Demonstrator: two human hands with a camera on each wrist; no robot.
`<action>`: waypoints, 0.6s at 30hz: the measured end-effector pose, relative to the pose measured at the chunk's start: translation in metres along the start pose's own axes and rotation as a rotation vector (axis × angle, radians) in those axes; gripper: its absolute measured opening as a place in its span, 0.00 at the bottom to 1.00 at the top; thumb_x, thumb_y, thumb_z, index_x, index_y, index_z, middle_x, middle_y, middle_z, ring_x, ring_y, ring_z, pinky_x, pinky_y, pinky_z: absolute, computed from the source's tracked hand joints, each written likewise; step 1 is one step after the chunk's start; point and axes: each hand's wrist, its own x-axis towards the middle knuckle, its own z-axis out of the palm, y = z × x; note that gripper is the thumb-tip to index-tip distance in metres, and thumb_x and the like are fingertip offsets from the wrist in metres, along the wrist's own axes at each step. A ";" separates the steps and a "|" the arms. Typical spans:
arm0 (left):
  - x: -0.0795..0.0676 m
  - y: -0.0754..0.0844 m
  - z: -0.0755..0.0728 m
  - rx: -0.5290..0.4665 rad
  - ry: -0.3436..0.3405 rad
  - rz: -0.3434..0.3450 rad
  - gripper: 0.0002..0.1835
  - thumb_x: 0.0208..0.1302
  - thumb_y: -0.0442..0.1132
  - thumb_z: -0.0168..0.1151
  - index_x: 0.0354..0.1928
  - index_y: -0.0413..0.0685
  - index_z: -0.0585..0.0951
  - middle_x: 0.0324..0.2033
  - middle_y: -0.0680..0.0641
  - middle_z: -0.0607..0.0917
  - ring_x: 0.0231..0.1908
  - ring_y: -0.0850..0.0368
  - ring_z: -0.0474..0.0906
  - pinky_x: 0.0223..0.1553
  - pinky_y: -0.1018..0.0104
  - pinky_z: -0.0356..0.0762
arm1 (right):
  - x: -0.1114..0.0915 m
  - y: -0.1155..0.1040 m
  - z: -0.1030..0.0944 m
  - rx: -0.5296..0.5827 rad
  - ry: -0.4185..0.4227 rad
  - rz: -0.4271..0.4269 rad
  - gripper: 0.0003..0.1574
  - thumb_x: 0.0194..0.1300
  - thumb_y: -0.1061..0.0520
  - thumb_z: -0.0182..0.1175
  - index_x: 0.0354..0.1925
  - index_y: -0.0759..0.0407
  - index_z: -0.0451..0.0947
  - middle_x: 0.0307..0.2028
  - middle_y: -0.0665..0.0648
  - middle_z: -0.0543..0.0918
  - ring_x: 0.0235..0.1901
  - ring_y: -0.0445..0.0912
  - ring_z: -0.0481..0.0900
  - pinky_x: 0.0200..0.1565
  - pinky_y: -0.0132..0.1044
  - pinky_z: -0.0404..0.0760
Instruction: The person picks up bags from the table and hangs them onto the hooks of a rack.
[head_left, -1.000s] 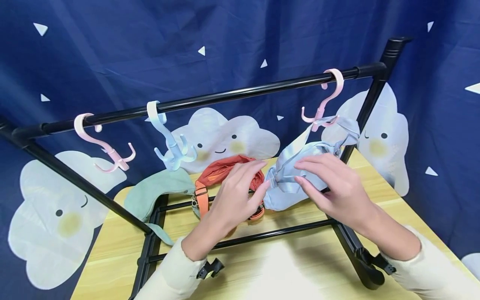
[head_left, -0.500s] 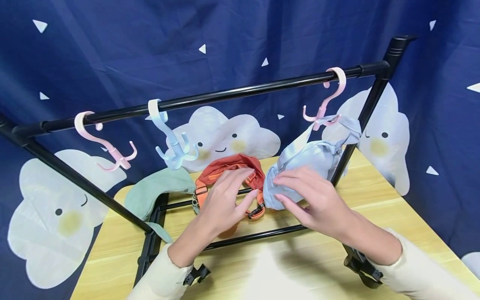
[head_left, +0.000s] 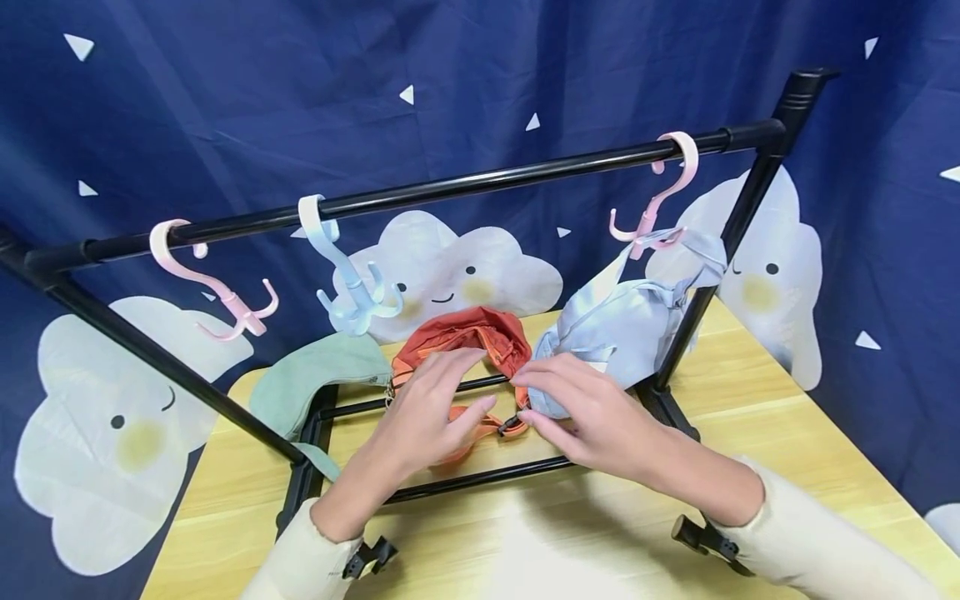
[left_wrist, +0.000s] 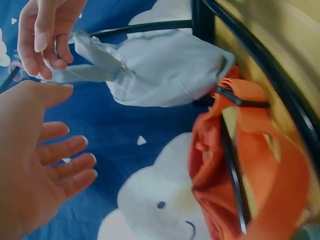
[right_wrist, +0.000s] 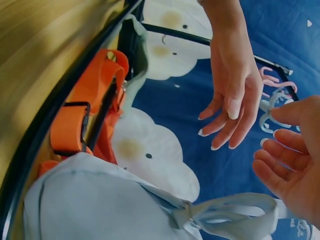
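Observation:
Fingers loosely bent and apart, my left hand (head_left: 427,408) hovers in front of the red-orange waist bag (head_left: 491,329) and holds nothing. My right hand (head_left: 592,408), likewise relaxed, is in front of the light blue bag (head_left: 645,325) near the orange strap's black buckle. In the left wrist view, a gap shows between the left hand (left_wrist: 45,160) and that buckle (left_wrist: 242,100). The light blue bag hangs by its strap from the right pink hook (head_left: 654,212). Part of the waist bag is hidden behind the left hand.
A black rail (head_left: 465,183) crosses above the hands. A blue hook (head_left: 352,292) and another pink hook (head_left: 225,296) hang at its left. A green bag (head_left: 315,375) lies at the left of the wooden table (head_left: 757,392). Black lower bars (head_left: 487,477) run across the rack's base.
Both hands have moved left and slightly down, the right hand away from the light blue bag's straps to near the orange strap. The light blue bag stays hanging on the pink hook.

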 end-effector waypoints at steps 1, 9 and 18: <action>-0.002 -0.003 0.001 -0.003 -0.001 -0.001 0.31 0.71 0.52 0.65 0.71 0.47 0.74 0.67 0.46 0.80 0.68 0.47 0.76 0.70 0.49 0.74 | 0.000 0.001 0.002 0.000 -0.013 0.009 0.20 0.75 0.48 0.62 0.57 0.57 0.81 0.53 0.52 0.86 0.54 0.47 0.83 0.57 0.42 0.83; -0.018 -0.020 0.007 -0.021 -0.027 -0.057 0.32 0.68 0.53 0.69 0.70 0.48 0.76 0.66 0.45 0.82 0.67 0.47 0.78 0.70 0.47 0.75 | -0.001 0.005 0.022 -0.017 -0.129 0.060 0.23 0.71 0.49 0.67 0.59 0.58 0.80 0.57 0.55 0.84 0.59 0.48 0.82 0.60 0.46 0.83; -0.030 -0.032 0.013 0.031 -0.115 -0.109 0.34 0.68 0.54 0.69 0.71 0.47 0.74 0.67 0.44 0.80 0.68 0.45 0.76 0.68 0.46 0.75 | -0.002 0.009 0.040 -0.004 -0.199 0.135 0.29 0.66 0.49 0.71 0.61 0.60 0.79 0.59 0.60 0.84 0.62 0.53 0.82 0.63 0.49 0.82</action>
